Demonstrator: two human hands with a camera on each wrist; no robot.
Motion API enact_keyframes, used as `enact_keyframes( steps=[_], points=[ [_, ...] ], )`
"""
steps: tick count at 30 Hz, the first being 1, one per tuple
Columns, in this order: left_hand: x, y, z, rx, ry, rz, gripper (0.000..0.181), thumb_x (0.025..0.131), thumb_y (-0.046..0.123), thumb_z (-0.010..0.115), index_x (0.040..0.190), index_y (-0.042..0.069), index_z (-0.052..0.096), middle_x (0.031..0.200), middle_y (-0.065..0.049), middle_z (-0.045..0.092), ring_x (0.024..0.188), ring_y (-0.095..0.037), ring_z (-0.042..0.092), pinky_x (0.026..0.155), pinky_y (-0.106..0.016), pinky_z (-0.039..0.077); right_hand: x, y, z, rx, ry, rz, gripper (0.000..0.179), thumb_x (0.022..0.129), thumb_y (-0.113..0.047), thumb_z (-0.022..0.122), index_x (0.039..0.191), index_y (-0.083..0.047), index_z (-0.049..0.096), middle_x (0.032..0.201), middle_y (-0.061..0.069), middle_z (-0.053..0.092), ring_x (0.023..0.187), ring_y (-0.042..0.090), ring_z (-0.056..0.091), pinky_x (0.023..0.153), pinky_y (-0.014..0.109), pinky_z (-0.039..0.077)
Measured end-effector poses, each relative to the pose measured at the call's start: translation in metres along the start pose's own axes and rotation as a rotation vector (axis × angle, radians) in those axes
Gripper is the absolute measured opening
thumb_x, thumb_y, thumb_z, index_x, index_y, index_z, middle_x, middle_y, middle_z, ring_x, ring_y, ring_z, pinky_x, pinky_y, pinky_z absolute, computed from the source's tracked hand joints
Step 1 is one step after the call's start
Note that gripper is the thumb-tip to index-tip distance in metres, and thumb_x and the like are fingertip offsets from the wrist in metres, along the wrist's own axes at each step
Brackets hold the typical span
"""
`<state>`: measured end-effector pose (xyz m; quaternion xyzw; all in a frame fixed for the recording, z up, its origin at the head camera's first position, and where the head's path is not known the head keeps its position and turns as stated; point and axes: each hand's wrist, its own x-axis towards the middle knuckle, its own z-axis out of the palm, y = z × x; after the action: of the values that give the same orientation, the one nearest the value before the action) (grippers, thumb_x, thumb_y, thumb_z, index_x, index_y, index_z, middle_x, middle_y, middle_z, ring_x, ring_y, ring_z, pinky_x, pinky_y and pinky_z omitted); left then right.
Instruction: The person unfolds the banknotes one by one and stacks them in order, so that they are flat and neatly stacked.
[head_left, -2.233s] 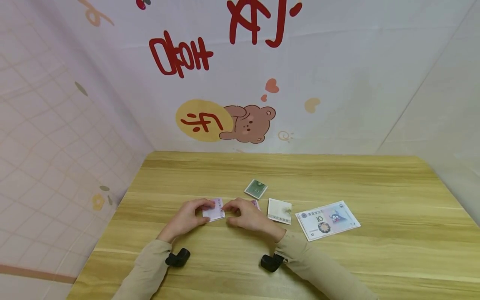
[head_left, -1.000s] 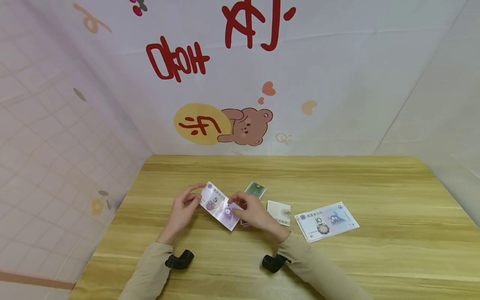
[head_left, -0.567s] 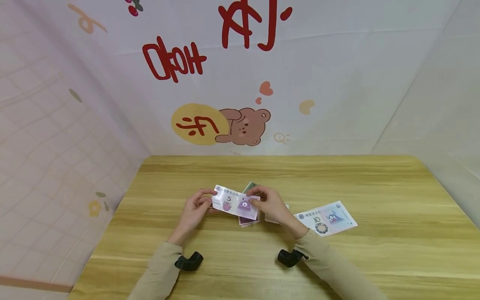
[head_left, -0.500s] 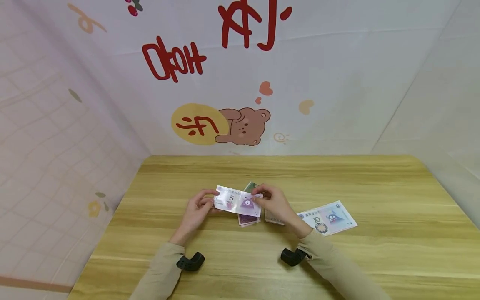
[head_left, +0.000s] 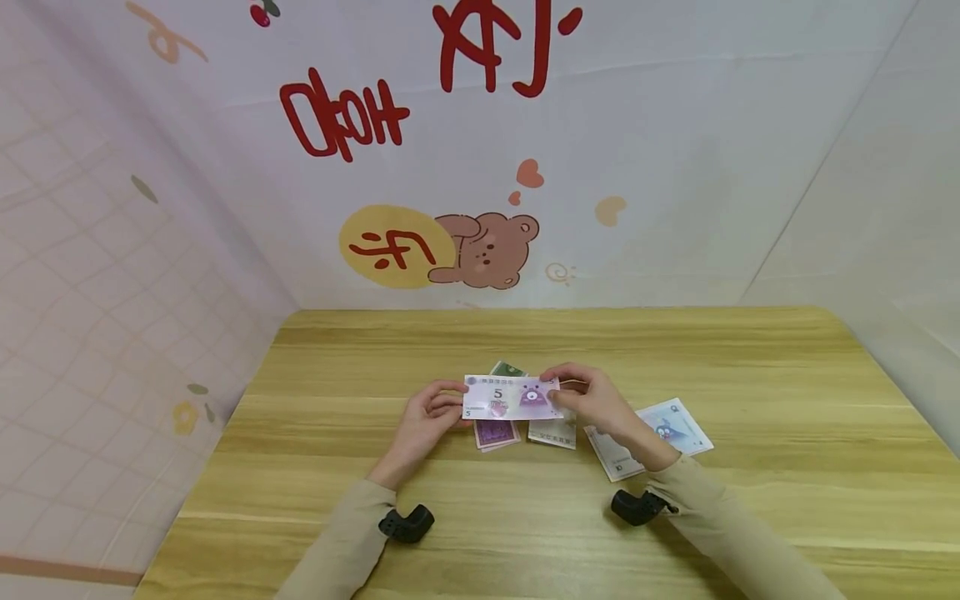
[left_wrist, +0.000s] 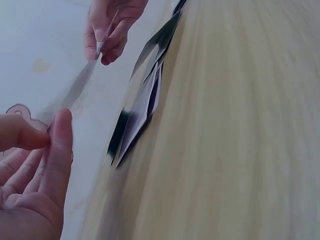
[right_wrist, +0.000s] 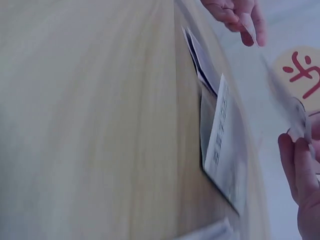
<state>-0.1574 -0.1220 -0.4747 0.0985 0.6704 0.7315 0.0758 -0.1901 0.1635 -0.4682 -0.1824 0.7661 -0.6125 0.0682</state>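
Observation:
A purple 5 banknote [head_left: 513, 398], play-money in look, is stretched flat between both hands above the table. My left hand [head_left: 429, 421] pinches its left end between thumb and fingers; my right hand [head_left: 596, 404] pinches the right end. Seen edge-on in the left wrist view, the banknote [left_wrist: 80, 85] runs from one hand to the other, off the tabletop. Below it lie a folded purple note [head_left: 497, 433], a folded pale note [head_left: 552, 433] and a green note [head_left: 508, 368], each partly covered by the held banknote in the head view.
A blue-white 10 banknote [head_left: 678, 427] lies flat at the right, partly hidden by my right wrist. The wooden table [head_left: 480, 533] ends at a white cloth wall [head_left: 675, 267] printed with a bear. In the right wrist view the folded pale note [right_wrist: 227, 150] stands partly raised.
The folded purple banknote was picked up, unfolded by both hands, then carried right and straightened level. The right hand moved furthest right and now overlaps the 10 banknote.

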Motion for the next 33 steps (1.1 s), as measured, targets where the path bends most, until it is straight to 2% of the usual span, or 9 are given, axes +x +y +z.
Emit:
enact_keyframes(
  steps=[4, 8, 15, 19, 23, 28, 30, 33],
  points=[
    [0.005, -0.001, 0.009, -0.02, -0.057, 0.01, 0.035, 0.089, -0.017, 0.046, 0.123, -0.017, 0.048, 0.108, -0.036, 0.057, 0.086, -0.023, 0.065, 0.083, -0.046, 0.054, -0.005, 0.002, -0.012, -0.027, 0.031, 0.004, 0.023, 0.089, 0.001, 0.064, 0.113, 0.003, 0.065, 0.107, 0.02, 0.062, 0.096, 0.024, 0.063, 0.077, 0.022, 0.052],
    [0.011, 0.0, 0.018, -0.003, -0.075, 0.025, 0.031, 0.091, -0.014, 0.048, 0.122, -0.018, 0.048, 0.109, -0.036, 0.055, 0.086, -0.024, 0.066, 0.082, -0.042, 0.055, -0.011, 0.001, -0.023, -0.016, 0.035, 0.022, 0.024, 0.09, 0.0, 0.064, 0.114, 0.003, 0.064, 0.103, 0.02, 0.062, 0.093, 0.023, 0.064, 0.076, 0.024, 0.053],
    [0.02, -0.001, 0.033, 0.106, -0.056, 0.031, 0.03, 0.09, -0.008, 0.061, 0.119, -0.007, 0.057, 0.102, -0.023, 0.06, 0.085, -0.026, 0.066, 0.077, -0.037, 0.057, -0.02, 0.001, -0.037, 0.018, 0.03, 0.053, 0.028, 0.091, -0.004, 0.065, 0.118, 0.005, 0.062, 0.112, 0.022, 0.06, 0.098, 0.017, 0.064, 0.08, 0.025, 0.052],
    [0.026, -0.001, 0.041, 0.158, -0.037, 0.044, 0.03, 0.087, -0.009, 0.064, 0.116, -0.005, 0.06, 0.098, -0.023, 0.059, 0.083, -0.023, 0.064, 0.074, -0.027, 0.054, -0.022, 0.003, -0.041, 0.035, 0.036, 0.042, 0.029, 0.092, -0.005, 0.064, 0.119, 0.006, 0.061, 0.116, 0.023, 0.06, 0.1, 0.015, 0.063, 0.083, 0.024, 0.051],
    [0.029, 0.002, 0.049, 0.161, -0.028, 0.047, 0.03, 0.085, -0.011, 0.064, 0.114, -0.004, 0.062, 0.099, -0.022, 0.057, 0.084, -0.023, 0.063, 0.072, -0.023, 0.051, -0.025, 0.003, -0.047, 0.027, 0.05, 0.039, 0.028, 0.093, -0.005, 0.063, 0.12, 0.004, 0.061, 0.119, 0.02, 0.06, 0.1, 0.015, 0.064, 0.084, 0.024, 0.051],
    [0.026, 0.025, 0.06, 0.154, -0.069, 0.063, 0.028, 0.085, -0.014, 0.061, 0.112, -0.01, 0.059, 0.106, -0.027, 0.055, 0.089, -0.032, 0.063, 0.076, -0.027, 0.053, -0.029, 0.002, -0.057, 0.009, 0.073, 0.021, 0.03, 0.095, -0.008, 0.061, 0.122, 0.005, 0.059, 0.119, 0.012, 0.062, 0.1, 0.013, 0.063, 0.084, 0.024, 0.051],
    [0.025, 0.035, 0.064, 0.159, -0.086, 0.068, 0.027, 0.085, -0.014, 0.06, 0.112, -0.013, 0.058, 0.108, -0.03, 0.055, 0.092, -0.037, 0.063, 0.077, -0.027, 0.053, -0.03, 0.002, -0.061, 0.004, 0.09, 0.003, 0.029, 0.095, -0.007, 0.061, 0.121, 0.006, 0.059, 0.113, 0.009, 0.064, 0.095, 0.011, 0.065, 0.079, 0.025, 0.053],
    [0.025, 0.043, 0.069, 0.179, -0.095, 0.088, 0.024, 0.085, -0.014, 0.059, 0.11, -0.014, 0.058, 0.109, -0.031, 0.057, 0.095, -0.04, 0.062, 0.076, -0.023, 0.052, -0.033, 0.001, -0.067, -0.011, 0.114, -0.031, 0.027, 0.095, -0.004, 0.06, 0.12, 0.008, 0.059, 0.105, 0.012, 0.066, 0.087, 0.01, 0.066, 0.072, 0.025, 0.055]
  ],
)
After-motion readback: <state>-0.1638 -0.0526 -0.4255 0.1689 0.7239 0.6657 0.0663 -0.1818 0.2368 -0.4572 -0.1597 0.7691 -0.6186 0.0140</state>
